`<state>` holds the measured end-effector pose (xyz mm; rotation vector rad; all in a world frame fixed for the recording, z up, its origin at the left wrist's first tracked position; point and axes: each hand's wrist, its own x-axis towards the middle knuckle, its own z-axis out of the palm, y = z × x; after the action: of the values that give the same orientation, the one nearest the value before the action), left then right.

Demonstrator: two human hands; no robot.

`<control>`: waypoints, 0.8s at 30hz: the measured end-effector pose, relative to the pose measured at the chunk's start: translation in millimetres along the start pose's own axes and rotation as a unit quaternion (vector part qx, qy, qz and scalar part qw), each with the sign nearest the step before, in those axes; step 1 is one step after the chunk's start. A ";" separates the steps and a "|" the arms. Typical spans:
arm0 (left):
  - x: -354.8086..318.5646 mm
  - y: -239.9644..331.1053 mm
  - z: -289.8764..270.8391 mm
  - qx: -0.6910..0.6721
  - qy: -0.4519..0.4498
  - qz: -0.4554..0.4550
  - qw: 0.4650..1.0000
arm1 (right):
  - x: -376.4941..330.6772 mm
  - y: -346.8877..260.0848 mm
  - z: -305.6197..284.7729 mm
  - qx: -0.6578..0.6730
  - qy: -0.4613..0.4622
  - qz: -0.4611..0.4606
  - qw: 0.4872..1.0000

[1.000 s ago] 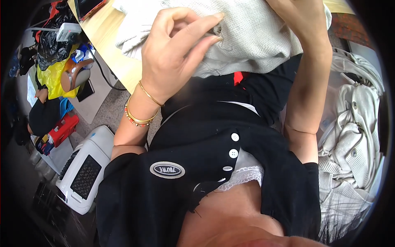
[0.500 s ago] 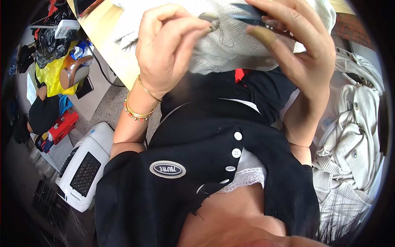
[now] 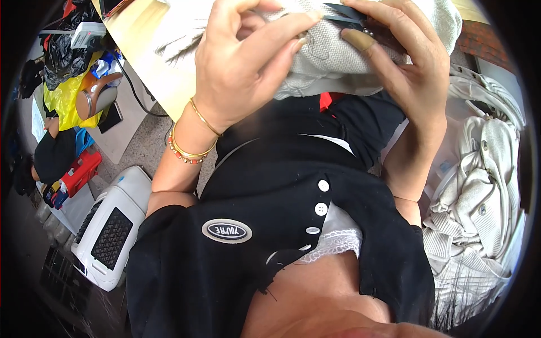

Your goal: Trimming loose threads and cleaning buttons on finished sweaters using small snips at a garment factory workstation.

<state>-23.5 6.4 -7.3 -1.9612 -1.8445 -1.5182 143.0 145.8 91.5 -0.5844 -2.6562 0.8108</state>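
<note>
A cream knitted garment (image 3: 349, 67) lies bunched at the table's edge in front of me. My right hand (image 3: 406, 56) holds a small pair of dark-bladed scissors (image 3: 345, 18), points to the left and blades slightly parted; a tan cover (image 3: 359, 39) wraps its thumb tip. Over the garment, my left hand (image 3: 242, 62) is closed with fingers bent, one fingertip right beside the scissor points. What those fingers pinch is hidden. A thin dark thread (image 3: 322, 53) curls on the knit just below the blades.
Light knitwear with metal buttons (image 3: 473, 197) is heaped at my right. To my left stand a white appliance with a black grille (image 3: 115, 236), a yellow plastic bag (image 3: 65, 101), a dark phone (image 3: 111, 118) and a red case (image 3: 81, 172). A black cable (image 3: 135, 90) hangs beside the wooden table (image 3: 152, 50).
My left hand has moved up and right, its fingers now at the scissor points. The round button seen beside its fingertips before is now hidden. The right hand still holds the scissors.
</note>
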 end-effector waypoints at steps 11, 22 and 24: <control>7.0 -4.2 -2.3 0.074 -0.012 0.058 0.996 | -7.3 21.0 13.0 0.077 0.070 0.007 0.995; 1.8 -11.9 -2.1 0.059 -0.011 0.121 0.991 | -8.9 25.7 18.4 0.102 0.084 0.008 0.991; 0.2 -12.3 -2.7 0.055 -0.026 0.125 0.990 | -8.8 25.5 18.9 0.106 0.083 0.005 0.991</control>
<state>-34.8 8.4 -12.5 -2.1043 -1.5894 -1.2787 150.7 152.4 60.2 -0.5820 -2.3812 0.9862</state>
